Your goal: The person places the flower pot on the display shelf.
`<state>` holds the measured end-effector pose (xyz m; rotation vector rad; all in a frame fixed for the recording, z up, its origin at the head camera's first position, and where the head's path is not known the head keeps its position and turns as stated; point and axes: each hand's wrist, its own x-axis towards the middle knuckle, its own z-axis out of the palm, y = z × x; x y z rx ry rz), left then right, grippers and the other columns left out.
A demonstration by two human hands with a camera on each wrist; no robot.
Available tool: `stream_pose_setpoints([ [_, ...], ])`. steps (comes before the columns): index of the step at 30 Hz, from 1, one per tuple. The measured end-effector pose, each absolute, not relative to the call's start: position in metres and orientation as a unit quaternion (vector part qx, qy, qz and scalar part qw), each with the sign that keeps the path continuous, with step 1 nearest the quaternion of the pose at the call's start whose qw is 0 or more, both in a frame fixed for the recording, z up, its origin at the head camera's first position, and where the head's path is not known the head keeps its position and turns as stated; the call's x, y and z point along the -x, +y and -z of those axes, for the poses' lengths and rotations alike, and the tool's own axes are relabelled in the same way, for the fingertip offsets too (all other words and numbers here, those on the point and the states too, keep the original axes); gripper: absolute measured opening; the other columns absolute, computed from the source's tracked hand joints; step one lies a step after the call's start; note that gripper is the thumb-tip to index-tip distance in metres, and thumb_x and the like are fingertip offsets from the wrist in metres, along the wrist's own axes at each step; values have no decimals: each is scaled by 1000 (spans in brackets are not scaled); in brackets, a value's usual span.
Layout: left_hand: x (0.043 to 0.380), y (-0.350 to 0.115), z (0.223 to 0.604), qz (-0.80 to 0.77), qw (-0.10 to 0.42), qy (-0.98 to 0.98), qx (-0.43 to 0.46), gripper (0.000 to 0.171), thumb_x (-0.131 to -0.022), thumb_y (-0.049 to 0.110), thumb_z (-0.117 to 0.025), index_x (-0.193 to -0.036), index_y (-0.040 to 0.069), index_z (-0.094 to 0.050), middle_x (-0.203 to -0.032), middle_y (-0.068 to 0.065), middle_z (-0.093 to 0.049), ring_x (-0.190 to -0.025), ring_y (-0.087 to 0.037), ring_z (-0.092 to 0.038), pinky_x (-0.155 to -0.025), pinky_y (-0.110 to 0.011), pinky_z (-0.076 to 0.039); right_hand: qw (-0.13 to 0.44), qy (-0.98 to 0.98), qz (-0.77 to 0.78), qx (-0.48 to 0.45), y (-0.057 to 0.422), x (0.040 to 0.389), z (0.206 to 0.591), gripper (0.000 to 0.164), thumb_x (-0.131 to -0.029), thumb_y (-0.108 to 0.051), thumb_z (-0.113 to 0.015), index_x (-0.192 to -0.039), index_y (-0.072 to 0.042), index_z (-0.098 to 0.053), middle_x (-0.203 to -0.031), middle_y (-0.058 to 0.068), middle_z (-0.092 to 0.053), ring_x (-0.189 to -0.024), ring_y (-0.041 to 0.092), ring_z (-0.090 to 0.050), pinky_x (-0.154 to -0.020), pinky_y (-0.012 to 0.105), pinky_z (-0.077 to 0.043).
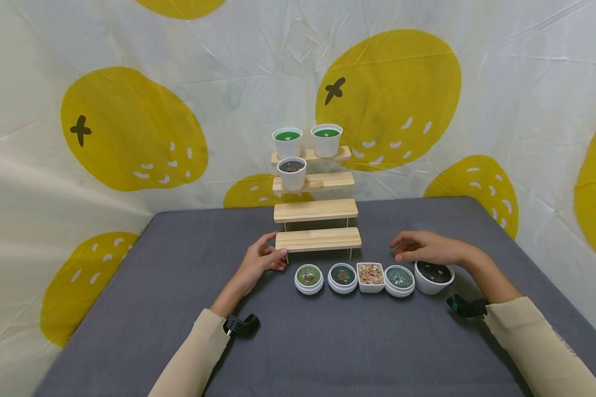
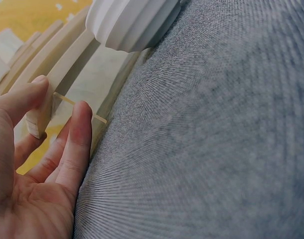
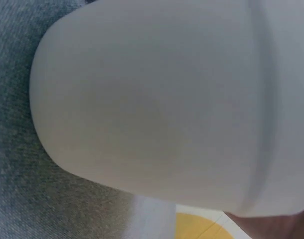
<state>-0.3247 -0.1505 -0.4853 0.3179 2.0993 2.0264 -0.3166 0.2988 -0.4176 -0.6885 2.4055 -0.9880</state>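
My left hand (image 1: 258, 259) grips the left end of the lowest step of a tiered wooden display stand (image 1: 318, 239). In the left wrist view, the thumb and fingers (image 2: 81, 124) lie around the end of that wooden board (image 2: 55, 89), beside its thin clear leg. My right hand (image 1: 429, 246) is above and behind a white round pot with dark contents (image 1: 434, 277), fingers loosely curled with nothing in them. That white pot (image 3: 142, 99) fills most of the right wrist view. Two white cups with green tops (image 1: 288, 144) stand on the top step, and a dark-topped cup (image 1: 293, 177) below them.
In front of the stand, a row holds a green-topped round jar (image 1: 309, 280), a dark green one (image 1: 342, 279), a square dish of tan bits (image 1: 371, 277) and a grey-green jar (image 1: 399, 282). A patterned cloth (image 1: 258, 49) hangs behind the grey table (image 1: 328, 342).
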Motion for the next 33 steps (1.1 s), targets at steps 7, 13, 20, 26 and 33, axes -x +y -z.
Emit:
stream_pose_setpoints([
  [7, 326, -151, 488, -689, 103, 710, -104, 74, -99, 20, -72, -161, 11, -33, -96, -10, -70, -81, -20, -74, -75, -33, -65, 211, 876, 353, 252, 296, 317, 421, 42, -104, -25, -63, -135, 3, -58, -130, 19, -66, -119, 29, -64, -96, 35, -56],
  [13, 327, -150, 487, -689, 100, 711, -102, 74, -99, 20, -73, -161, 11, -33, -95, -9, -70, -80, -19, -73, -75, -33, -65, 211, 871, 364, 253, 296, 320, 424, 40, -104, -23, -63, -134, 4, -59, -125, 16, -69, -113, 24, -65, -90, 26, -55],
  [20, 329, -151, 487, -681, 100, 718, -105, 75, -99, 21, -72, -162, 10, -32, -97, -10, -70, -80, -19, -74, -76, -33, -65, 211, 872, 368, 246, 297, 323, 426, 38, -104, -22, -63, -134, 2, -60, -124, 14, -69, -111, 23, -65, -90, 27, -55],
  [26, 329, -150, 483, -687, 99, 713, -104, 74, -99, 20, -73, -161, 10, -33, -97, -10, -70, -80, -19, -74, -75, -33, -65, 206, 873, 366, 250, 297, 325, 422, 37, -104, -21, -63, -133, 2, -60, -125, 15, -69, -113, 24, -65, -91, 27, -55],
  [33, 326, -150, 482, -685, 101, 715, -100, 72, -99, 19, -73, -160, 11, -36, -97, -10, -70, -80, -19, -73, -74, -32, -65, 203, 876, 360, 249, 297, 322, 424, 39, -104, -22, -64, -133, 3, -60, -122, 14, -70, -110, 22, -66, -90, 25, -55],
])
